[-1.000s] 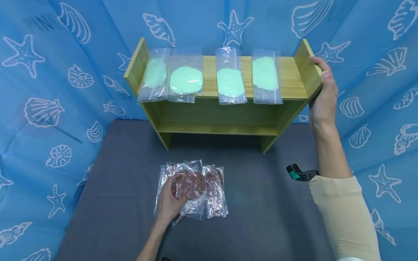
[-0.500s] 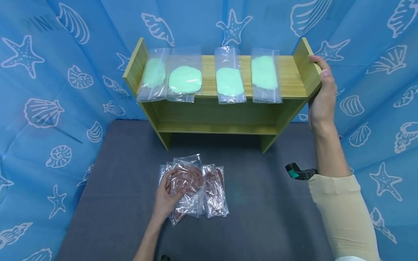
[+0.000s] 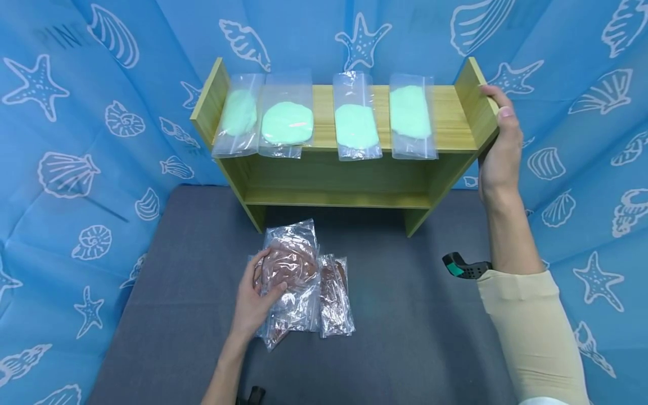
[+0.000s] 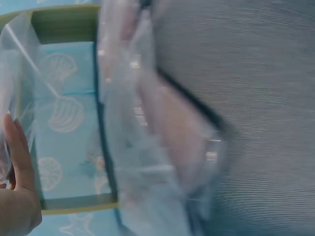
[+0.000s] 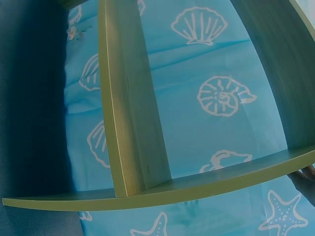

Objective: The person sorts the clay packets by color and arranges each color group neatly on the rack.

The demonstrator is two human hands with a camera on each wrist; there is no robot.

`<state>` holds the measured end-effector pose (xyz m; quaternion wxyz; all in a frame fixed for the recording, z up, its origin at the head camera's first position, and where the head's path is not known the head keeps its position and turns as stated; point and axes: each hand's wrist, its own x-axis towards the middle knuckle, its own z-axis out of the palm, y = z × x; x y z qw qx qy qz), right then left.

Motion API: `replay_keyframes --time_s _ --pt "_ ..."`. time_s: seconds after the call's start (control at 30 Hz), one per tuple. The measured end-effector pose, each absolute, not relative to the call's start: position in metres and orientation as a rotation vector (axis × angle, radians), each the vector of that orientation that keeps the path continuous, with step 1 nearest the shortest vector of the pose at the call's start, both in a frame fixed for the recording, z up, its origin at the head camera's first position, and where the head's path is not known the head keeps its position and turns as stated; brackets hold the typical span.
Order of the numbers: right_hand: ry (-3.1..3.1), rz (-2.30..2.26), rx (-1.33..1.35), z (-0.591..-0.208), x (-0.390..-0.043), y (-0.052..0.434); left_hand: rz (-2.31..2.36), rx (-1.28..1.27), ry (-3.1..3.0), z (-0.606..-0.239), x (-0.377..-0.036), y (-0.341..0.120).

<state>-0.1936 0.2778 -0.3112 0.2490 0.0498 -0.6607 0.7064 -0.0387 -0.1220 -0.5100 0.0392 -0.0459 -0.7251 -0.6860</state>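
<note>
My left hand [image 3: 251,298] grips a clear zip bag [image 3: 292,247] with a flat reddish-brown slab inside, fingers at its left edge and thumb on its front. In the left wrist view the held bag [image 4: 10,73] stands at the left edge, apart from the blurred bags [image 4: 152,147] on the table. More brown-filled bags [image 3: 335,298] lie under and right of it in the head view. My right hand [image 3: 502,149] grips the right side panel of a small wooden shelf [image 3: 336,199]; only its fingertips [image 5: 309,173] show in the right wrist view.
Several bags with pale green slabs, one of them a green bag [image 3: 357,126], lie in a row on the shelf's top board. The lower board [image 3: 336,199] bears nothing. Grey cloth [image 3: 395,337] covers the table, and a blue shell-print curtain [image 3: 101,185] hangs behind.
My left hand has lifted the brown bag off the pile and moved it up toward the shelf, tilting it more upright. My right hand stays on the shelf's side panel.
</note>
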Motion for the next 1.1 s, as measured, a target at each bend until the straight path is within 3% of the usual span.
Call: replay_keyframes --time_s 0.7,1.1 --pt "-1.787 1.923 0.143 -0.311 -0.193 0.278 -2.068 -0.432 -2.061 -0.454 -0.093 -0.111" --pt "-1.782 1.929 0.148 -0.312 -0.195 0.278 -2.018 -0.287 -2.194 -0.434 -0.124 -0.117"
